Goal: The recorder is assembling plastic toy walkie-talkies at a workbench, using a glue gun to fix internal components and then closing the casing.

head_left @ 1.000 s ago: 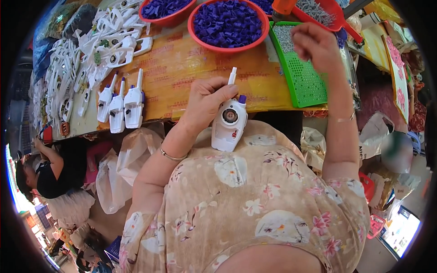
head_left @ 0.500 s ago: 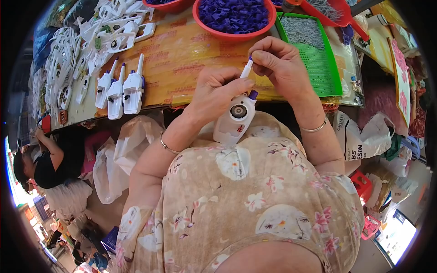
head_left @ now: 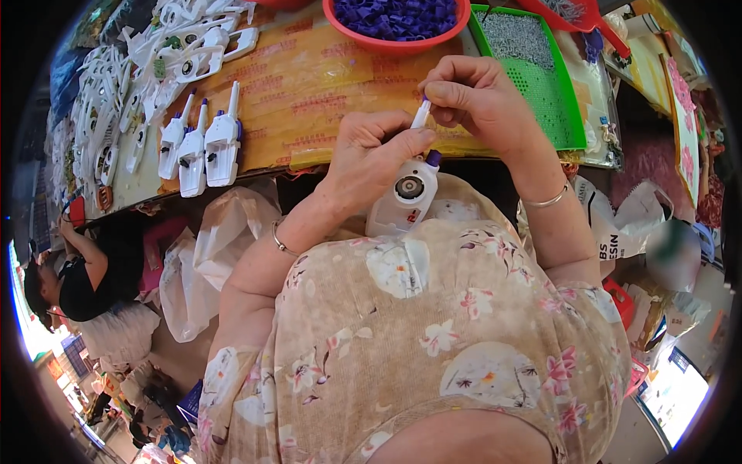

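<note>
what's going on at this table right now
A person in a floral top is putting together a white plastic toy handset. The left hand grips its body against the chest, while the right hand pinches the white antenna at its top. Three finished handsets lie in a row on the yellow table, beside a red bowl of purple parts and a green tray. Another person sits at the far left.

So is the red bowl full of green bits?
No, the red bowl at the top of the table holds a heap of small purple pieces, while the green thing beside it is a flat tray.
</note>
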`<state>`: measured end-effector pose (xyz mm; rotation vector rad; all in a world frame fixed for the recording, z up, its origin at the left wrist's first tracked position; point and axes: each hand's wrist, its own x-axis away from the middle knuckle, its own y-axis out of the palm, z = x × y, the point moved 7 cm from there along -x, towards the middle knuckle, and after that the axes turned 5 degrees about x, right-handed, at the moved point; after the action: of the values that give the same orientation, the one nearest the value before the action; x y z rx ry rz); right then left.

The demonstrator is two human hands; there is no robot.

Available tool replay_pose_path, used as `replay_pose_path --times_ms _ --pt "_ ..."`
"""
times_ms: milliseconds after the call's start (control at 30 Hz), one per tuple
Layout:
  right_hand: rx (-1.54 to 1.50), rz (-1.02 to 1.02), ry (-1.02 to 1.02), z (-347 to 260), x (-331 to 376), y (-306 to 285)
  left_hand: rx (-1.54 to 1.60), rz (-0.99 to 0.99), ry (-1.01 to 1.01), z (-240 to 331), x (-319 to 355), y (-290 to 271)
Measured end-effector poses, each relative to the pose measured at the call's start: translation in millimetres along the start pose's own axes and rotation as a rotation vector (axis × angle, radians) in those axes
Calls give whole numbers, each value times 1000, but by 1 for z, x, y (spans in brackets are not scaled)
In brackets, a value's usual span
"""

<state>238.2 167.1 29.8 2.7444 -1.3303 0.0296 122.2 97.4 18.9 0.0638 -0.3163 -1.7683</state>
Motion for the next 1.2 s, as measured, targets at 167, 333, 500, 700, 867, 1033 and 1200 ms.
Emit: replay_pose_path --times_ms 167,333,500,700,867,1033,1200 --pt "218 127 -309 -19 19 17 -95 7 79 2 5 -2" --pt "96 61 -127 15 11 11 -116 12 82 -1 5 -4" --pt "-316 152 -26 41 14 7 -5 -33 -91 -10 0 -6" --pt "7 241 -83 17 18 -3 154 -273 -311 -31 13 -9" --pt "207 411 -233 -17 14 -43 489 -146 -338 -33 20 -13" --pt "915 816 -439 -52 -27 -147 582 -27 -197 -28 6 -33" --pt "1452 883 -427 -52 -79 -175 641 61 -154 -30 -3 -44"
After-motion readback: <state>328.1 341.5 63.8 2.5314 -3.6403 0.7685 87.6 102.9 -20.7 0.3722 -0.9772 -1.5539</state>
